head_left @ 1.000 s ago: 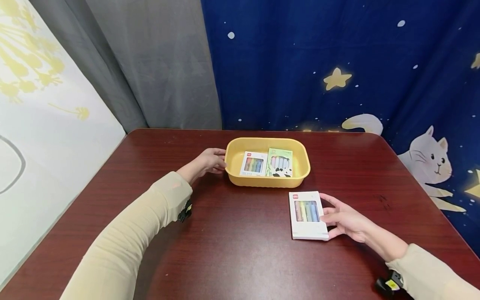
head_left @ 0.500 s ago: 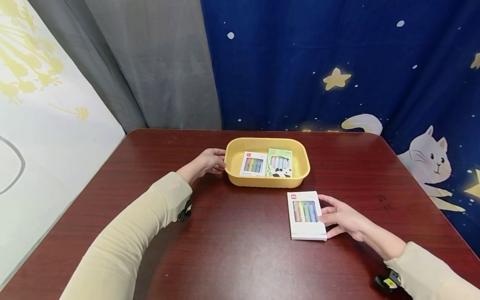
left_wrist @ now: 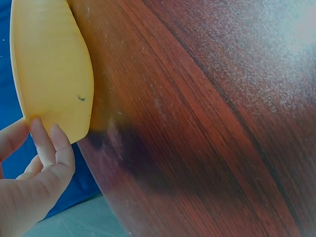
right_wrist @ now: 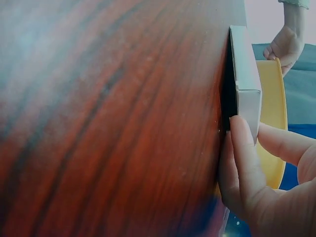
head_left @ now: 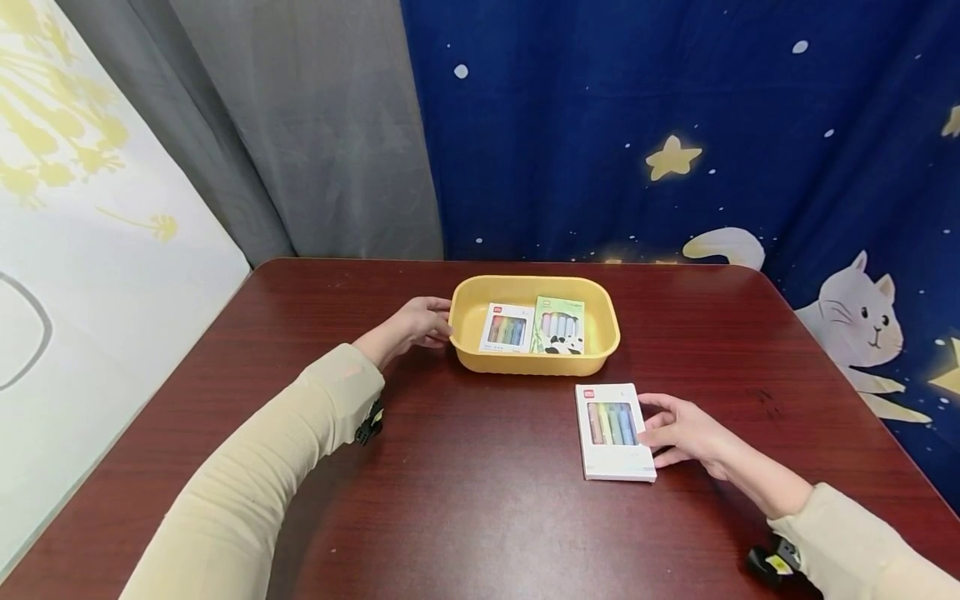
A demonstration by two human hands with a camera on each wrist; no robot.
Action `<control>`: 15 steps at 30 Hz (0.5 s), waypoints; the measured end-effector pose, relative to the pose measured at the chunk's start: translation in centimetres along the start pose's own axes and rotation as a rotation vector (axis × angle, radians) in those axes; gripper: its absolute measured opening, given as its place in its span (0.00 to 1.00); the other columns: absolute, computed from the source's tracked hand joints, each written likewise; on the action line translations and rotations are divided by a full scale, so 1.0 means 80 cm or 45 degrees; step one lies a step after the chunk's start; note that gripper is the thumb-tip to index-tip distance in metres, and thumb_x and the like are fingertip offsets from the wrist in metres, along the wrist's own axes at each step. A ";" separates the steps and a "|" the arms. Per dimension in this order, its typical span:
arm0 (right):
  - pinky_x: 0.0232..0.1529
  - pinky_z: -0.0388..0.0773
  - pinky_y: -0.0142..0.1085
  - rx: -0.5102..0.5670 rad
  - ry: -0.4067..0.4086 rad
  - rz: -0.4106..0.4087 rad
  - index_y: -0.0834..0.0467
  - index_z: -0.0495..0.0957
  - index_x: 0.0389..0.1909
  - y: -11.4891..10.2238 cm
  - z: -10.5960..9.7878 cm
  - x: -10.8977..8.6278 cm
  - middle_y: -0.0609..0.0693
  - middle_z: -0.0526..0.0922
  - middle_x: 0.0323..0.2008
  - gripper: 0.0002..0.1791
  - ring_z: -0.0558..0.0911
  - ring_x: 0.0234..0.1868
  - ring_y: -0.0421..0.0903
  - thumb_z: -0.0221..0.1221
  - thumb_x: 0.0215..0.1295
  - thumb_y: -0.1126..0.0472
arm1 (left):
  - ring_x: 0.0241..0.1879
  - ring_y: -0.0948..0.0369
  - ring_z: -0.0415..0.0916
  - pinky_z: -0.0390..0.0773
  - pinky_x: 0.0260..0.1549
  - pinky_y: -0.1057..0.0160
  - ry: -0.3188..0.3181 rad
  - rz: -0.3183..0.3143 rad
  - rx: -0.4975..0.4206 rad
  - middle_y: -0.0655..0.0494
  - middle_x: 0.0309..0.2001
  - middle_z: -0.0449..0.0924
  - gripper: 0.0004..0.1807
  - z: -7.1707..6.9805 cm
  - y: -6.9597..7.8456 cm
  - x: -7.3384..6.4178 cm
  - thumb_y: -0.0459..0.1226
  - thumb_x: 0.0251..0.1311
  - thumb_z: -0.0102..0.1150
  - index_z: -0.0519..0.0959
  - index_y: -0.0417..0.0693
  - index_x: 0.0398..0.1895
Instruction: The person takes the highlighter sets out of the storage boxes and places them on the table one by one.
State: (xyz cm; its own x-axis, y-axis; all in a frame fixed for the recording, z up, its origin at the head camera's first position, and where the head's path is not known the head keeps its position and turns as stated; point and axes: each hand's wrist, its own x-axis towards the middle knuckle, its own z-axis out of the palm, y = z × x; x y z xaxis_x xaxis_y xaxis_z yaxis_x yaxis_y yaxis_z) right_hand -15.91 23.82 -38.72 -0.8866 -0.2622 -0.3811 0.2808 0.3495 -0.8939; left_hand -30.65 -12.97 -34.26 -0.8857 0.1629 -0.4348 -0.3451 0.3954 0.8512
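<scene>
My right hand (head_left: 690, 435) pinches a white box of crayons (head_left: 617, 462) by its right edge. Coloured sticks show through the box's window. In the right wrist view, the thumb lies over the top face of this crayon box (right_wrist: 249, 69) and the fingers (right_wrist: 242, 148) are at its lower edge, with a dark gap between box and table. Up and to the left, a yellow plastic basin (head_left: 536, 364) has its left end gripped by my left hand (head_left: 420, 323). The left wrist view shows fingers (left_wrist: 42, 140) on the basin's outer end wall and another finger at the rim.
Inside the basin lie a smaller white crayon box (head_left: 507, 328) and a green box with a panda (head_left: 558, 327). The dark red wooden table (head_left: 450, 500) ends just behind the basin. A blue curtain (head_left: 555, 125) hangs beyond, and a white panel (head_left: 90, 333) borders the left.
The crayon box and my right hand have shifted very slightly to the left, and the lower fingers have moved a little up its edge. My left hand and the basin hold still.
</scene>
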 end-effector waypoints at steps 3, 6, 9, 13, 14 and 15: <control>0.30 0.81 0.40 -0.006 -0.006 0.005 0.73 0.46 0.65 0.000 -0.001 0.000 0.55 0.74 0.34 0.41 0.79 0.31 0.44 0.58 0.55 0.69 | 0.40 0.55 0.76 0.74 0.50 0.53 -0.003 0.001 -0.003 0.45 0.61 0.68 0.33 0.000 0.000 0.000 0.23 0.55 0.52 0.59 0.43 0.67; 0.29 0.81 0.40 -0.005 -0.024 0.008 0.74 0.48 0.64 0.000 -0.002 0.001 0.54 0.74 0.34 0.39 0.79 0.31 0.44 0.57 0.55 0.70 | 0.41 0.55 0.76 0.74 0.50 0.53 -0.002 -0.003 -0.001 0.45 0.61 0.68 0.33 0.000 0.000 0.000 0.23 0.56 0.52 0.59 0.43 0.67; 0.28 0.81 0.39 0.009 -0.044 0.008 0.75 0.49 0.63 0.000 -0.004 0.001 0.53 0.74 0.34 0.37 0.79 0.31 0.44 0.56 0.55 0.70 | 0.41 0.55 0.76 0.74 0.49 0.53 0.004 -0.008 0.001 0.45 0.61 0.68 0.33 0.000 0.001 0.000 0.23 0.56 0.52 0.59 0.43 0.66; 0.28 0.81 0.40 0.022 -0.071 0.011 0.75 0.48 0.64 0.000 -0.006 0.000 0.54 0.74 0.35 0.38 0.79 0.31 0.45 0.56 0.56 0.70 | 0.40 0.56 0.76 0.75 0.49 0.53 0.006 -0.008 0.005 0.45 0.61 0.68 0.33 0.001 0.001 0.000 0.24 0.56 0.52 0.59 0.43 0.67; 0.28 0.81 0.41 0.025 -0.076 0.014 0.74 0.48 0.64 0.000 -0.006 0.000 0.54 0.74 0.36 0.38 0.80 0.31 0.45 0.56 0.56 0.70 | 0.40 0.56 0.76 0.75 0.49 0.53 0.005 -0.008 0.004 0.45 0.61 0.68 0.33 0.001 0.001 0.000 0.24 0.56 0.52 0.59 0.43 0.67; 0.28 0.81 0.41 0.027 -0.080 0.016 0.74 0.47 0.64 0.000 -0.006 -0.001 0.54 0.74 0.36 0.38 0.80 0.32 0.45 0.56 0.56 0.70 | 0.40 0.56 0.76 0.75 0.49 0.53 0.004 -0.008 0.002 0.45 0.61 0.68 0.33 0.001 0.001 0.000 0.24 0.56 0.52 0.59 0.43 0.67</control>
State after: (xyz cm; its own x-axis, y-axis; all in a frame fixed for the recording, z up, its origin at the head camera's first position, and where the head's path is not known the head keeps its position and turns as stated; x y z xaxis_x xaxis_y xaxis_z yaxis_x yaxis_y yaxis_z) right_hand -16.06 24.29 -38.59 -0.8581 -0.3142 -0.4061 0.3004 0.3342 -0.8933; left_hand -30.66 -12.89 -34.20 -0.8847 0.1574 -0.4387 -0.3498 0.3979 0.8481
